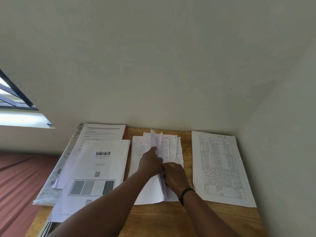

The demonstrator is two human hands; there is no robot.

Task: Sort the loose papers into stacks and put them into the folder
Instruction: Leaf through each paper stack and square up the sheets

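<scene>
A wooden table (pixel 171 218) is set against a pale wall (pixel 162 65), with a window (pixel 13 98) at nine o'clock. The handwritten papers (pixel 168 147) at the table's centre are fanned; some are pinched by the left hand (pixel 151 159) and by the right hand (pixel 174 175). The blinkit stack (pixel 100 161) is seen at nine o'clock of them, a table sheet (pixel 220 166) at three.

handwritten sheets (pixel 154 168): script too small to read | right hand (pixel 174 175): fingers hidden under pages | bench (pixel 171 219): near edge cut off
</scene>
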